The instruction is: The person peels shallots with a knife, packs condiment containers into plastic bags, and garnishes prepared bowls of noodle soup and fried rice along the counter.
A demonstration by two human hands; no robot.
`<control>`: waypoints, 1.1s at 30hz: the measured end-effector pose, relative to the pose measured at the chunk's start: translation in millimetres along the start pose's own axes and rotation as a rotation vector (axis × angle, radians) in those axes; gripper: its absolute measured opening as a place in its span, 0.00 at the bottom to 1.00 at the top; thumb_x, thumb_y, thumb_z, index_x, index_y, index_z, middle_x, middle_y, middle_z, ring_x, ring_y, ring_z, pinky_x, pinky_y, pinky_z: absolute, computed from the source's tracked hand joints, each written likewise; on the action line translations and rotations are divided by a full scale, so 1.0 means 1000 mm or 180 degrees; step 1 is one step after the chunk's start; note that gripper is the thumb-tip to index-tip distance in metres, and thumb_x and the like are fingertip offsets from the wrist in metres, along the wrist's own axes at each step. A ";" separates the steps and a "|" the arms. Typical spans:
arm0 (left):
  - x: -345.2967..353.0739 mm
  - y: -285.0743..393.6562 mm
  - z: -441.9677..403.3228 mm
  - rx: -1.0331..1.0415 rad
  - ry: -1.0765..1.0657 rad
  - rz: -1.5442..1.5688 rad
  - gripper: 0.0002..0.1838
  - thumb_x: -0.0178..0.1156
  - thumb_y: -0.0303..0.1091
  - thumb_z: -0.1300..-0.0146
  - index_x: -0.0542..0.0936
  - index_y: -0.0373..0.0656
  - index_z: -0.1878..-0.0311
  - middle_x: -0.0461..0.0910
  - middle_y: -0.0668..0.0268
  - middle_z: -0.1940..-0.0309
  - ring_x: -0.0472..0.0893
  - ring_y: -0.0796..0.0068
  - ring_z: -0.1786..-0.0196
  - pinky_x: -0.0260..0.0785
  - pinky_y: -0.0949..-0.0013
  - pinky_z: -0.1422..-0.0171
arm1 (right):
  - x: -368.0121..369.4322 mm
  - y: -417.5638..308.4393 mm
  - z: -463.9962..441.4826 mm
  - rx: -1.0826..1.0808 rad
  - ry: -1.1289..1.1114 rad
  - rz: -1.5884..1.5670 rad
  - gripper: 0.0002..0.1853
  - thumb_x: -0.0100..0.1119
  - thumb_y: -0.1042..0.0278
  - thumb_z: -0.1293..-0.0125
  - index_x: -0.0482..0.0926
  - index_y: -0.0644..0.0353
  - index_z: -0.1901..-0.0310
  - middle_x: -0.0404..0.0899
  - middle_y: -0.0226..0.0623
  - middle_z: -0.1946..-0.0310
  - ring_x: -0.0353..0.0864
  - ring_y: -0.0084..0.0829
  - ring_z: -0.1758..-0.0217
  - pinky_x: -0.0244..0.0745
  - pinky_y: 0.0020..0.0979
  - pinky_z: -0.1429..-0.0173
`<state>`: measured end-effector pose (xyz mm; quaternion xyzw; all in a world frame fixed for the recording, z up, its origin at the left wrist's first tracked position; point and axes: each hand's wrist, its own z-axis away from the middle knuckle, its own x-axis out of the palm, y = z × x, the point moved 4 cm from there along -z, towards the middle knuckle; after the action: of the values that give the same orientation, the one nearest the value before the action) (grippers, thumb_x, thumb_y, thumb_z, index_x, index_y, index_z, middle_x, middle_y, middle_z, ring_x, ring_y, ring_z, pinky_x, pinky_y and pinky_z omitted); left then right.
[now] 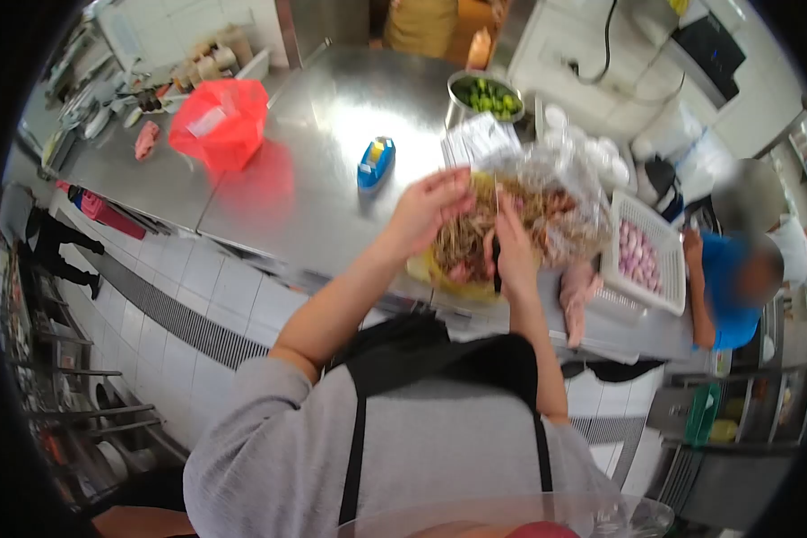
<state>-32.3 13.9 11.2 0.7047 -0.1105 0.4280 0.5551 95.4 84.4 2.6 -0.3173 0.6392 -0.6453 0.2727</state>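
My right hand (pixel 516 257) is closed round a small knife (pixel 498 192); its dark handle shows below the palm and the thin blade points away from me. My left hand (pixel 432 208) is raised beside the blade, fingers drawn together; whatever they pinch is too small to make out. Under both hands lies a heap of brown, stringy roots or stalks (pixel 464 235) with pinkish bits among them. The heap rests on something yellowish, partly hidden by the heap and my hands. A clear plastic bag (pixel 576 193) spreads around its far right side.
A white basket (pixel 681 291) of small purple shallots stands right, near a pink cloth (pixel 579 296). Behind are a metal pot (pixel 457 115) of green produce and paper sheets (pixel 480 143). A blue tape dispenser (pixel 376 165) and red bag (pixel 220 125) sit left. Someone in blue (pixel 728 287) is at right.
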 end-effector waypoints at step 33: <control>0.008 -0.022 -0.010 0.0121 -0.0647 -0.0413 0.14 0.51 0.24 0.41 0.71 0.34 0.50 0.75 0.62 0.56 0.77 0.76 0.58 0.72 0.74 0.53 | 0.008 -0.019 0.008 0.0526 -0.0181 -0.1940 0.07 0.41 0.58 0.33 0.63 0.50 0.63 0.58 0.27 0.90 0.52 0.17 0.94 0.48 0.20 0.91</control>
<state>-18.0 33.4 2.2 0.7605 -0.1122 0.3195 0.5541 97.0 73.4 22.3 -0.4889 0.4522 -0.7379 0.1094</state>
